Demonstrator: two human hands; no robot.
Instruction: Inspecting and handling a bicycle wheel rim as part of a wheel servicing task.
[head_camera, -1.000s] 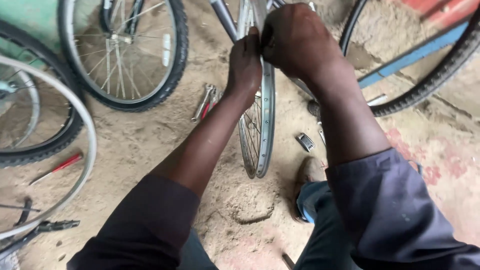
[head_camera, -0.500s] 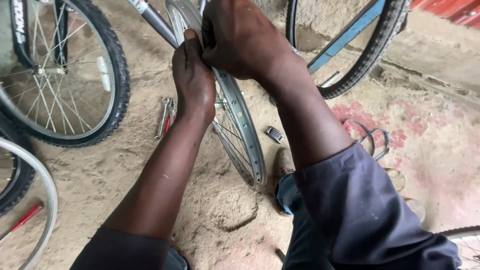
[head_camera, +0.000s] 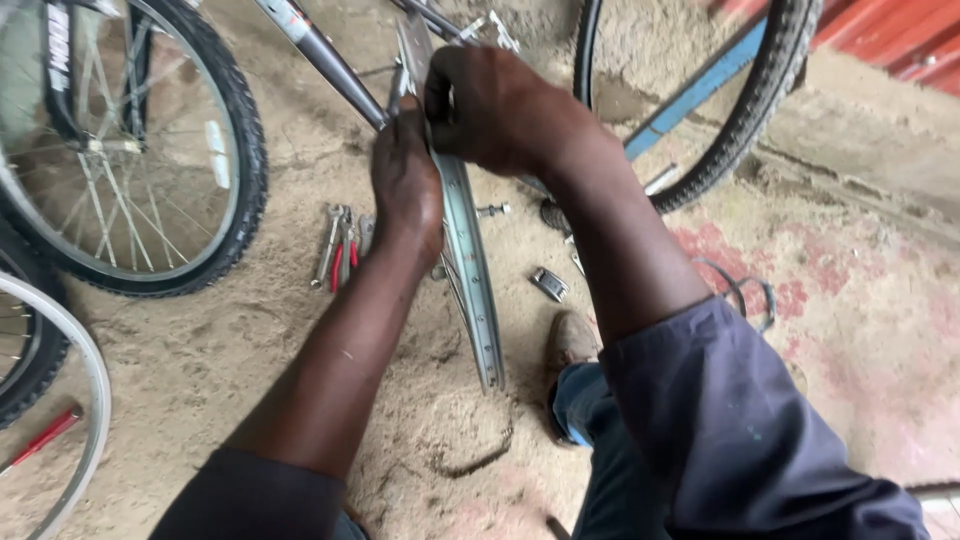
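Observation:
A bare silver bicycle rim (head_camera: 473, 285) with thin spokes stands upright on the sandy ground in front of me. My left hand (head_camera: 405, 185) is closed around its left side near the top. My right hand (head_camera: 495, 105) grips the rim's top edge, fingers curled over it, close against the left hand. A dark bicycle frame tube (head_camera: 325, 55) runs diagonally just behind both hands. My shoe (head_camera: 570, 340) rests on the ground right of the rim's base.
A bicycle wheel with black tyre (head_camera: 130, 150) stands at left, another tyre (head_camera: 735, 120) and a blue frame bar (head_camera: 690, 100) at upper right. Pliers and wrenches (head_camera: 342, 245) lie on the sand. A small metal part (head_camera: 549, 284) lies near the rim. A silver rim (head_camera: 70, 400) and a red-handled tool (head_camera: 40, 440) sit lower left.
The view has shifted so the wheels slid across the frame. Both hands stay clamped on the rim's top and have turned slightly along it.

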